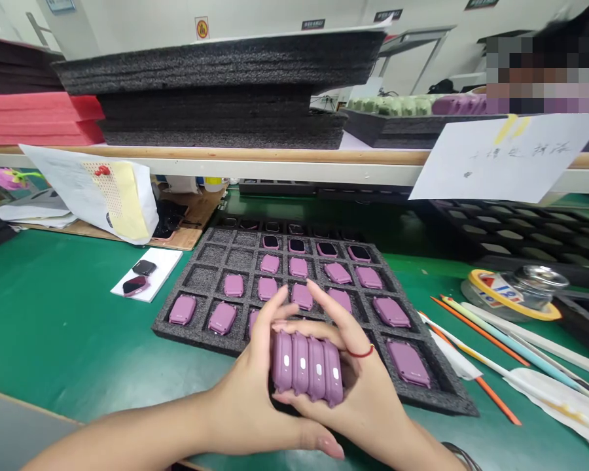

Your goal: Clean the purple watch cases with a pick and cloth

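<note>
A row of several purple smartwatch cases (308,383), pressed side by side, is held between my two hands. Their sides face me, each with a small white oblong mark. My left hand (243,399) cups the left end of the row, its thumb stretched out below. My right hand (373,386) wraps the right end and supports the row from beneath; a red string is on its wrist side. Behind them lies a black foam tray (201,278) with square pockets, many holding purple watch cases (391,311). Some pockets at its left hold nothing. My hands hide part of the tray.
Two watch pieces lie on a white pad (161,268) at left. Coloured sticks (510,340) and a metal-topped jar (535,288) are at right. A shelf (275,167) with stacked foam (216,72) crosses above, papers hanging from it. Another person (544,72) is beyond it.
</note>
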Available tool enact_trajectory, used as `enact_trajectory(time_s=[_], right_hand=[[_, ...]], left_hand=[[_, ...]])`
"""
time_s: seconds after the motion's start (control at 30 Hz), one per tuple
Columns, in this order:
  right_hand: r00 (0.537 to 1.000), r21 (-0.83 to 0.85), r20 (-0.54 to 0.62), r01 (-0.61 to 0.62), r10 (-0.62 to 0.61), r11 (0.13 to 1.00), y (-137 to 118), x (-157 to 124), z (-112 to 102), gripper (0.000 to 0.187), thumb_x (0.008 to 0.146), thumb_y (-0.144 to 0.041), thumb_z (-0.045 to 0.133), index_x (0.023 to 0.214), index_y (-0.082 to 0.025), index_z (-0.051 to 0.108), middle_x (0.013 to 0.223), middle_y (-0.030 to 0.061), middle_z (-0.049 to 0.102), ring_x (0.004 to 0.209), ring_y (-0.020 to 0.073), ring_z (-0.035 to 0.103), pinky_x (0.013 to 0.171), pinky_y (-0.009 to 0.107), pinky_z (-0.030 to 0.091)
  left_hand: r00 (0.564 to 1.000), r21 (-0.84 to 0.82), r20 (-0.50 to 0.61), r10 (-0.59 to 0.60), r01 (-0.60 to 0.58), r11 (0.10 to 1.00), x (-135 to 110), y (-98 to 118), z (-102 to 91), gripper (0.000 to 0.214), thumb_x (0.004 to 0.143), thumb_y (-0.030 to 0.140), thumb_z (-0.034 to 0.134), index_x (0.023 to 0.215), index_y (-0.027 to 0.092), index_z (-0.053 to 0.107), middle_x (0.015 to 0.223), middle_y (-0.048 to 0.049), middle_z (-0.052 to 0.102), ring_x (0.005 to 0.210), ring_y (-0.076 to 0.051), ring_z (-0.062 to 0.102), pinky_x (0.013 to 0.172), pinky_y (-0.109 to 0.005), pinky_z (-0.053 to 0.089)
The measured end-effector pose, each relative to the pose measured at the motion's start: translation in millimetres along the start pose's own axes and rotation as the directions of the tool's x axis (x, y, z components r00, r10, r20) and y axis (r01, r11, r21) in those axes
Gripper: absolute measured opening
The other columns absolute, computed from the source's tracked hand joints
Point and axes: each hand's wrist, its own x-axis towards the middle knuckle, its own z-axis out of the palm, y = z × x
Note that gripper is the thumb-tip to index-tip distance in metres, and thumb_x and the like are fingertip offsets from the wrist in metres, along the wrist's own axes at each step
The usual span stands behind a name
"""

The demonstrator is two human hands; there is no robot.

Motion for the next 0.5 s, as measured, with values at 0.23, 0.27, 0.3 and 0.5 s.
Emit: enact_trajectory(time_s=[0.23,0.27,0.3,0.5], right_hand=[[0.973,-0.103,0.025,0.229,-0.228,0.968,10,2,-6,0.092,0.084,-0.042,0.078,0.158,-0.03,0.025,0.115,0.0037,0.075,0.116,0.0257,0.07,0.112,0.045,0.05],[0.972,-0.103,0.026,0.233,-0.232,0.967,10,3,-7,0.092,0.084,-0.04,0.079,0.158,-0.03,0.025,0.115,0.0039,0.075,0.116,0.0258,0.07,0.11,0.044,0.052],[0.973,-0.102,0.024,0.231,-0.23,0.968,9,3,-7,0.092,0.083,-0.037,0.079,0.158,-0.03,0.026,0.117,0.004,0.074,0.116,0.0258,0.07,0.108,0.043,0.055],[0.976,-0.092,0.042,0.215,-0.212,0.972,5,6,-10,0.092,0.08,-0.016,0.076,0.157,-0.032,0.027,0.119,0.003,0.074,0.117,0.0243,0.07,0.103,0.039,0.058]], left_hand=[[0.983,-0.292,0.124,-0.133,0.164,0.942,6,14,-0.8,0.05,0.077,0.03,0.085,0.122,0.021,0.063,0.12,-0.008,0.068,0.117,-0.027,0.065,0.105,-0.041,0.048],[0.983,-0.306,0.116,-0.143,0.172,0.936,5,13,-0.8,0.053,0.077,0.03,0.085,0.124,0.021,0.061,0.122,-0.0081,0.068,0.117,-0.026,0.065,0.104,-0.041,0.049],[0.982,-0.322,0.114,-0.151,0.18,0.929,3,12,-0.7,0.054,0.078,0.032,0.084,0.125,0.021,0.059,0.122,-0.009,0.067,0.117,-0.027,0.064,0.103,-0.041,0.049],[0.98,-0.386,0.144,-0.141,0.187,0.903,1,9,-2.0,0.045,0.088,0.032,0.073,0.126,0.018,0.054,0.127,-0.0128,0.065,0.122,-0.026,0.062,0.107,-0.043,0.046]])
